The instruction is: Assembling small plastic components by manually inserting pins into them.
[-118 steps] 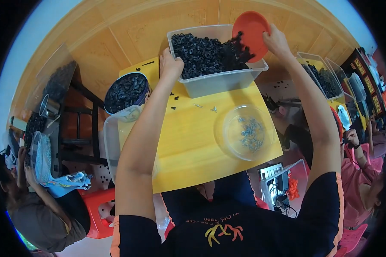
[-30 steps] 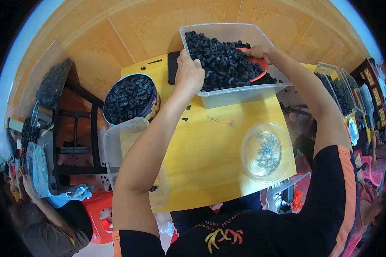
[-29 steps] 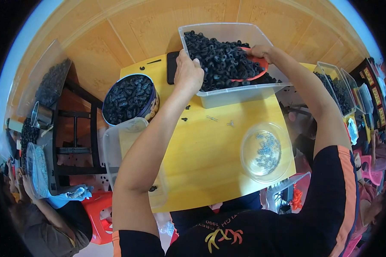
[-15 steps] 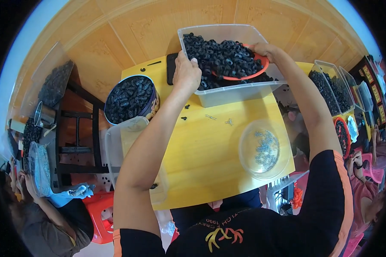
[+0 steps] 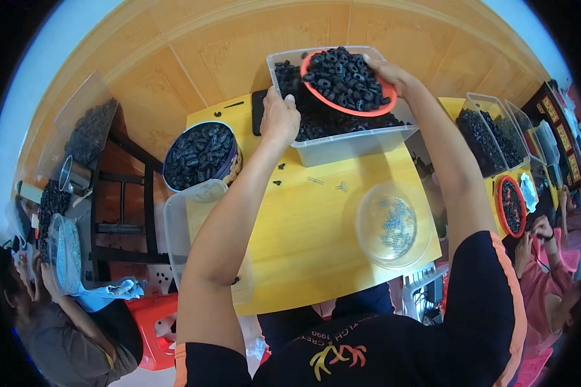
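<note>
The yellow bench (image 5: 323,242) carries everything, and its left and right edges lie close enough to the containers that a hard shove could, I judge, send something over. On its far side stands the translucent tub (image 5: 352,149), partly filled with black parts; a strong pull on its rim might drag or tip it. The round bucket (image 5: 224,173) of similar pieces sits to the left, near the left forearm, where a swinging elbow could catch it. The red bowl (image 5: 387,91), heaped with black ring-like parts, is held above the tub, tilted toward its near side; with the heap this high, more tilt could spill pieces over the tub's front wall. The clear dish (image 5: 370,233) is near the right edge, so a dropped part could land among its contents. The right hand (image 5: 392,75) grips the bowl at one side only, its under-fingers hidden, so the weight could twist it; the left hand (image 5: 280,120) has its fingers closed on the tub's left rim. Smallest, the stray metal bits (image 5: 315,180) and black bits (image 5: 277,182) could get brushed away.
</note>
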Motion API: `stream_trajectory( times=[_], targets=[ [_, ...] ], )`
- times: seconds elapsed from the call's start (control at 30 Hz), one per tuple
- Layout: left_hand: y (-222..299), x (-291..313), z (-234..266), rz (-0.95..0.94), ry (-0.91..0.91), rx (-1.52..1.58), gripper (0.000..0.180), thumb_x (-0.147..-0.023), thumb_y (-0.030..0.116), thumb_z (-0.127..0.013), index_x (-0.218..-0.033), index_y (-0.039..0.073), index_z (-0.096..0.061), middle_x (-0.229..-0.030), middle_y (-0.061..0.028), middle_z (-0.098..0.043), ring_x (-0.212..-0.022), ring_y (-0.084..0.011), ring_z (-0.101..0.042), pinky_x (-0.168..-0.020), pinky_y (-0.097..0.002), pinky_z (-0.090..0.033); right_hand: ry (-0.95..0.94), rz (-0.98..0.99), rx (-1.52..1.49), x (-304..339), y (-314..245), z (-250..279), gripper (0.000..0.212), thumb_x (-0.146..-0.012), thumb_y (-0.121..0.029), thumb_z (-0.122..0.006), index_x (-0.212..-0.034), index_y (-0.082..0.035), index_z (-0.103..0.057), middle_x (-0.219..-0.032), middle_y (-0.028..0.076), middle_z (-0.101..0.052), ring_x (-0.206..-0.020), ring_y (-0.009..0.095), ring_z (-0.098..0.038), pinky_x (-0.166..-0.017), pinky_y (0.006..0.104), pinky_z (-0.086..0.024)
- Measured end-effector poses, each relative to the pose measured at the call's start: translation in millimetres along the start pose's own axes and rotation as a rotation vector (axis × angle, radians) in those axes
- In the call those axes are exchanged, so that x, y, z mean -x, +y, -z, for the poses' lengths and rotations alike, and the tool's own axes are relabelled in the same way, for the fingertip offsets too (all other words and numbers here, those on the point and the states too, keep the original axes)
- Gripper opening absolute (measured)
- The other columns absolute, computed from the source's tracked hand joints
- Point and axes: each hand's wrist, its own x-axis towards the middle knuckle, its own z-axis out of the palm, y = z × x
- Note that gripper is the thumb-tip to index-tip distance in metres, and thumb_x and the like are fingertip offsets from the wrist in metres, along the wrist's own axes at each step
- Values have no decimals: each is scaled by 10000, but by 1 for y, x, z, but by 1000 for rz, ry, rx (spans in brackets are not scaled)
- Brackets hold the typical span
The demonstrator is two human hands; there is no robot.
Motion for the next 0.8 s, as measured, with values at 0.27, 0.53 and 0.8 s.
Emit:
stream_trajectory(
  times=[0.27,0.53,0.8],
  targets=[
    [6,-1,-3,-2,5,10,499,-979,246,-433,-1398,0,-317,-1383,-235,-429,-1258,-399,-455,-1013,-482,-392,27,271,202,-19,-8,6,429,-1017,-383,-423,-1243,-48,-565,-1291,89,-580,-1172,184,-550,-998,331,-445],
    [1,2,3,23,-5,4,498,-978,239,-428,-1406,11,-311,-1392,-229,-423,-1259,-393,-457,-1013,-482,-392,143,10,20,6,-7,-25,488,-1025,-413,-377,-1324,-49,-506,-1342,123,-535,-1206,215,-525,-1031,371,-419],
    [2,3,5,71,17,-46,513,-976,284,-422,-1408,28,-317,-1396,-219,-431,-1245,-395,-475,-1000,-493,-400,129,-25,-143,7,-11,-28,457,-1033,-388,-357,-1294,-46,-511,-1274,138,-576,-1139,196,-570,-993,357,-474]
  ],
)
